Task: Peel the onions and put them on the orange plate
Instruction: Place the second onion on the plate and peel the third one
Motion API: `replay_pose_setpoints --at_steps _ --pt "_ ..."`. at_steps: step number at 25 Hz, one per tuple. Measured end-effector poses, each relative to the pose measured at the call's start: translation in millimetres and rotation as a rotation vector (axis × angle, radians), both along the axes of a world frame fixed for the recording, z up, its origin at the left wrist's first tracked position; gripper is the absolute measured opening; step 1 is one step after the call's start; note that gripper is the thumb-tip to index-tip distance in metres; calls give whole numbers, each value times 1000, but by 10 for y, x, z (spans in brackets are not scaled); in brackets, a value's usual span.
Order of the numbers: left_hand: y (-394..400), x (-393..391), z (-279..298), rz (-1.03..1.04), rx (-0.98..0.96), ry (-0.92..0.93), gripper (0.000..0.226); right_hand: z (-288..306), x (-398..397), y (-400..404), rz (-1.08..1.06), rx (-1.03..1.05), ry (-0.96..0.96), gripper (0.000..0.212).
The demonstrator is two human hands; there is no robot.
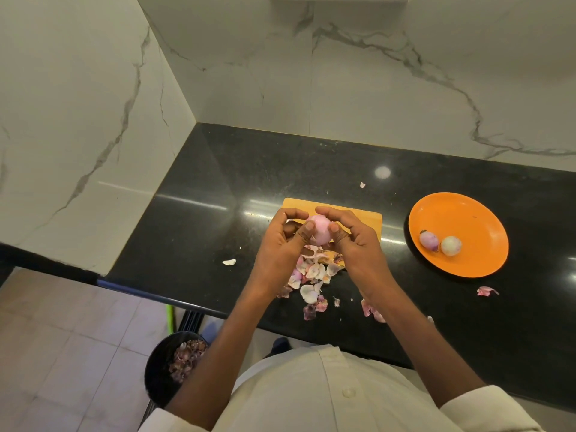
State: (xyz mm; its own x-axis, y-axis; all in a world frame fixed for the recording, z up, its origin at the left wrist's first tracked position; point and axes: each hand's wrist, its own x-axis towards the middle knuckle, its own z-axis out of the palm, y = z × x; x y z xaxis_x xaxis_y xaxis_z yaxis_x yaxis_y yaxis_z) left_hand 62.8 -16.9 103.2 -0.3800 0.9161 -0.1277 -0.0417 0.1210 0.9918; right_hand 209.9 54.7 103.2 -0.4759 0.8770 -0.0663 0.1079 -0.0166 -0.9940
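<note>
Above the cutting board (367,218), both hands (280,247) (358,244) grip an onion (319,232).

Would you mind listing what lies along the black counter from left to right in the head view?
Stray white peel scrap → left hand → onion held in both hands → right hand → orange plate with two onions.

I see bare table (311,169) between the cutting board (364,217) and the orange plate (467,213); the peel pile (311,275) crowds the board's near side, two onions (439,241) occupy the plate's left part.
</note>
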Motion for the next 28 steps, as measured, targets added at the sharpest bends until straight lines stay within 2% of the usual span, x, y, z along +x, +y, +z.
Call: replay_pose_setpoints --at_steps 3,6,8,13,16,19,21,24,26,28 --pt "15 50 -20 3 -18 35 24 -12 -75 -76 -21 -10 5 33" --pt "55 160 -64 131 -47 79 30 -78 -132 -139 -85 10 -47 25" --pt "103 189 -89 201 -91 15 38 -116 -140 -158 -96 15 -67 27" --pt "157 274 -146 180 -158 -133 54 -107 -196 -233 -212 -2 -62 17" --pt "135 341 -172 169 -158 33 54 -83 -200 -244 -256 25 -86 14" --pt "84 336 -146 182 -48 116 29 -50 -186 -215 -235 -51 -47 17" --pt "25 254 -120 80 81 140 18 13 -148 -175 -241 -168 1 22" --pt "-16 89 -134 -174 123 272 28 104 -80 -126 -199 -247 40 33" --pt "-11 41 -71 -273 82 359 41 116 -97 -132 -186 -210 14 37" --pt "-5 40 10 -321 33 491 44 104 -125 -153 -180 -178 -22 37"
